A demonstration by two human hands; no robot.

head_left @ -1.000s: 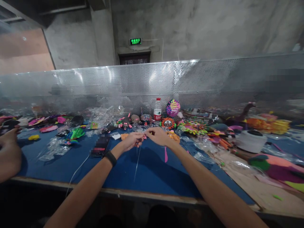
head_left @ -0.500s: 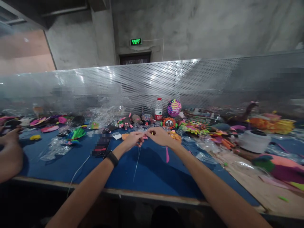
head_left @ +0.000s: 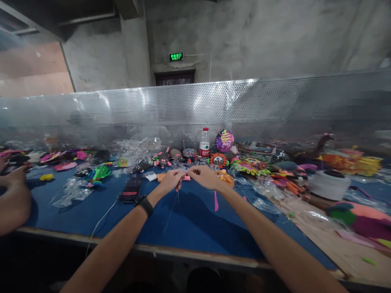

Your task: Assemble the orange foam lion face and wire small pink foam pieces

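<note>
Above the blue tabletop my left hand (head_left: 173, 181) and my right hand (head_left: 202, 176) meet at their fingertips. A thin pale thread (head_left: 178, 197) hangs from the closed fingers of my left hand. My right hand is pinched at the same spot; what lies in its fingers is too small to make out. A bit of pink clay (head_left: 187, 178) shows between the hands, and I cannot tell whether they touch it. Below my right wrist lies a flat magenta strip (head_left: 216, 202). An orange clay figure (head_left: 226, 178) is partly covered by my right hand.
A phone (head_left: 132, 189) with a cable lies left of my left wrist. Behind stand a water bottle (head_left: 204, 142) and a round colourful clay piece (head_left: 225, 141). A white thread spool (head_left: 328, 185) stands at right. Another person's hand (head_left: 15, 183) rests at far left.
My fingertips have drawn slightly closer together, both hands still pinched. The hanging thread has swung a little to the left and looks fainter. The view has shifted slightly.
</note>
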